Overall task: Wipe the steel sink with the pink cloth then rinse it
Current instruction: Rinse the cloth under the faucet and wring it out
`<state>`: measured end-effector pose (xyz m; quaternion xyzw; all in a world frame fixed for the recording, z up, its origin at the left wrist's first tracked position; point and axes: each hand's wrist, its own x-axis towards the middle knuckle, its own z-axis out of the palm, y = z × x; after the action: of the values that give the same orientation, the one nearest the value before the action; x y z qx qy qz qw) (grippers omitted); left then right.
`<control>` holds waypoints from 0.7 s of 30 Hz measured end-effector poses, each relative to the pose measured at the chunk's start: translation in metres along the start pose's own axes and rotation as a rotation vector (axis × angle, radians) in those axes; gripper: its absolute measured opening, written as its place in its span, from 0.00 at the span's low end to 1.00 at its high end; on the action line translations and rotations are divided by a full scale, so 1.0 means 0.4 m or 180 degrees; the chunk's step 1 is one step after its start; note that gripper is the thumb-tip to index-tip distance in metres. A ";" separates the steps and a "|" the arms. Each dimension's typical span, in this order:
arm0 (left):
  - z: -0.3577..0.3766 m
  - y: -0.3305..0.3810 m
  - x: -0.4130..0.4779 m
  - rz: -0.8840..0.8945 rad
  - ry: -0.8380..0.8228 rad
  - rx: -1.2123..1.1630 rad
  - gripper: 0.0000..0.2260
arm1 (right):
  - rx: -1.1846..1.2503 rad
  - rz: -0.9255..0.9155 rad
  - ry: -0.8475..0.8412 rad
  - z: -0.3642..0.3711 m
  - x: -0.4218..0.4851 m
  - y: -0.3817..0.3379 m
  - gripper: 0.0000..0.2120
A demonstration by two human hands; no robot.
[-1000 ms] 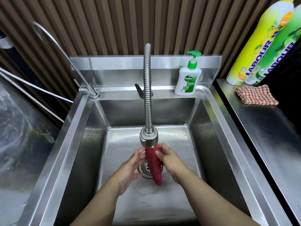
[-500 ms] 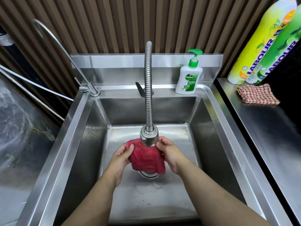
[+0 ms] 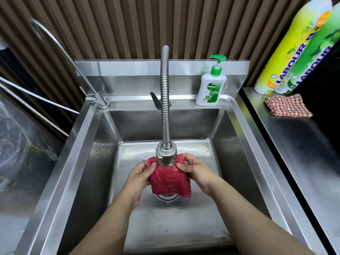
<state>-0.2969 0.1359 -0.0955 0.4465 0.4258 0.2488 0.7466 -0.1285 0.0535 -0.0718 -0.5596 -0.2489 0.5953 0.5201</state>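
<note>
Under faucet head (image 3: 166, 156), pink cloth (image 3: 170, 181), hem downward

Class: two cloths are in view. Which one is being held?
The pink cloth, pinched by the left hand and right hand under the tap; the checked cloth lies untouched on the counter.

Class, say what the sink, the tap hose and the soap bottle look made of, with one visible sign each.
The sink looks like brushed steel: grey sheen, soft reflections. The tap hose: shiny ribbed metal, probably steel. The soap bottle: likely plastic, glossy white, green pump.
</note>
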 end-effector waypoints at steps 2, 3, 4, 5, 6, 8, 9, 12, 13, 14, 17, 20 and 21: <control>-0.006 -0.003 0.009 0.0059 0.0350 0.0041 0.03 | -0.0043 0.0029 -0.0027 0.019 0.010 0.007 0.09; -0.008 -0.004 0.014 0.0116 0.0533 0.0116 0.04 | -0.0058 0.0024 -0.0030 0.029 0.014 0.010 0.10; -0.009 -0.007 0.018 0.0168 0.0671 0.0194 0.04 | -0.0060 0.0014 -0.0033 0.041 0.017 0.012 0.11; -0.005 -0.007 0.018 0.0192 0.0749 0.0220 0.03 | -0.0069 0.0017 -0.0020 0.051 0.020 0.014 0.11; -0.001 -0.008 0.017 0.0162 0.0772 0.0199 0.04 | -0.0052 0.0014 0.0005 0.057 0.023 0.017 0.12; 0.010 -0.009 0.010 -0.0087 0.0613 0.0094 0.11 | -0.0067 0.0030 0.0065 0.060 0.026 0.019 0.14; 0.012 -0.012 0.005 -0.0258 0.0429 0.0030 0.16 | -0.0118 0.0036 0.0065 0.061 0.024 0.016 0.14; 0.015 -0.020 -0.010 -0.0641 -0.0208 -0.0224 0.26 | -0.0210 0.0059 0.0112 0.058 0.027 0.009 0.16; 0.018 -0.021 -0.014 -0.0651 -0.0326 -0.0235 0.26 | -0.0269 0.0063 0.0165 0.062 0.032 0.004 0.15; 0.022 -0.021 -0.016 -0.0606 -0.0357 -0.0190 0.26 | -0.0405 -0.0012 0.0261 0.067 0.037 0.000 0.14; 0.028 -0.007 -0.021 -0.0391 -0.0241 -0.0198 0.24 | -0.0933 -0.0173 0.0343 0.079 0.056 -0.019 0.15; 0.018 0.011 -0.014 -0.0317 -0.0105 -0.0282 0.21 | -0.0964 -0.0098 0.0131 0.081 0.066 -0.042 0.13; 0.014 0.017 -0.010 -0.0316 -0.0075 -0.0302 0.20 | -0.0997 -0.0095 0.0108 0.084 0.067 -0.056 0.13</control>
<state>-0.2943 0.1335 -0.0867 0.3920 0.4263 0.2261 0.7832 -0.1474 0.0945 -0.0547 -0.6401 -0.3382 0.5318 0.4393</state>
